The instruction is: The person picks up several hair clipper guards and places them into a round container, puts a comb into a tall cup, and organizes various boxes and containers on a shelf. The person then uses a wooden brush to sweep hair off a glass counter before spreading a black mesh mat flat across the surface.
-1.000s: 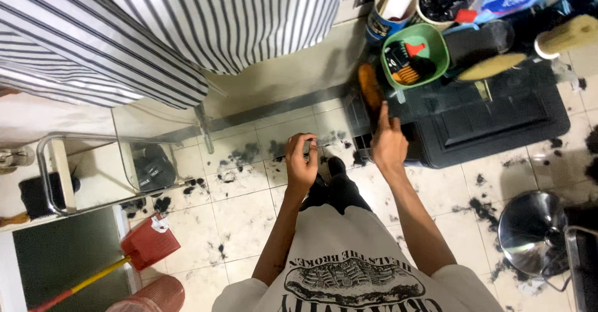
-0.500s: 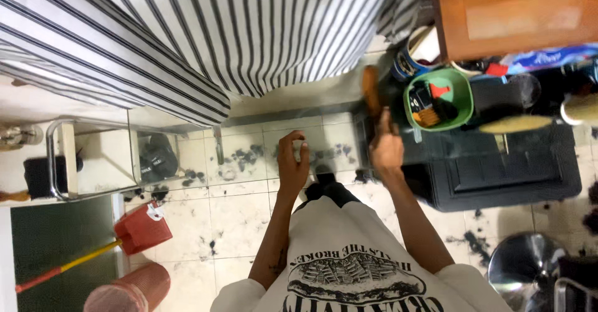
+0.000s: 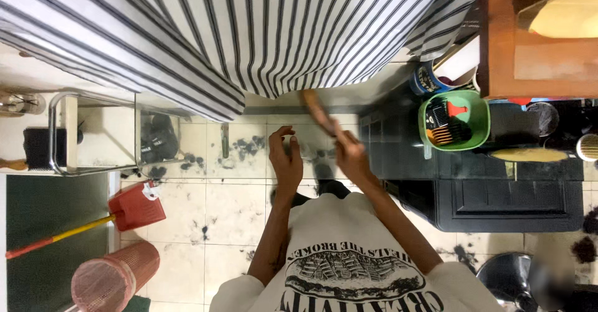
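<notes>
Looking down, we see our right hand (image 3: 350, 156) closed around a wooden brush (image 3: 316, 113), its blurred head pointing up toward the striped cape (image 3: 249, 32). Our left hand (image 3: 285, 159) is open with fingers curled, holding nothing, just beside the right. Below them lies tiled floor (image 3: 230, 206) strewn with hair clippings (image 3: 246, 147). A green basket (image 3: 453, 122) of combs sits on the black table (image 3: 498, 200).
</notes>
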